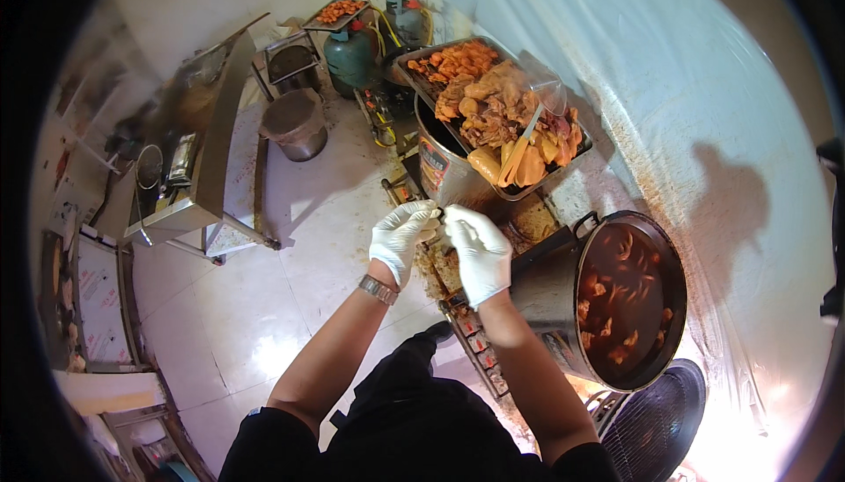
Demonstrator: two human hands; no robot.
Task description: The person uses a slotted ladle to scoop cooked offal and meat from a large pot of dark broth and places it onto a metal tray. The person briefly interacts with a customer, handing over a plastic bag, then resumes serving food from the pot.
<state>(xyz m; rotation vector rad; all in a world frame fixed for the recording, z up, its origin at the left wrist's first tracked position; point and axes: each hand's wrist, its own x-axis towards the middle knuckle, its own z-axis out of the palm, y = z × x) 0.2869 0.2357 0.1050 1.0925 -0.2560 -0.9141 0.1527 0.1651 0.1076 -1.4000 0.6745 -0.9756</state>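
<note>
My left hand [405, 234] and my right hand [480, 251], both in white gloves, meet at the fingertips in front of me. Pinched between them is a small dark thing [441, 212], too small to identify. Beyond the hands, a metal tray [508, 195] of cooked poultry and orange-red pieces rests across the top of a large steel pot [455, 181]. Wooden tongs [521, 152] and a clear plastic scoop [548, 94] lie on the meat. Right of my right hand stands a big stockpot [541, 297] of dark red broth [620, 297] with pieces floating in it.
A black wire-grid pan [650, 422] sits below the stockpot. Gas cylinders [350, 59] stand at the back near a small tray [315, 24] of orange pieces. A covered steel bucket [297, 135] is on the floor. Left is a stainless-steel worktable [224, 119]; plastic sheeting [739, 119] covers the right wall.
</note>
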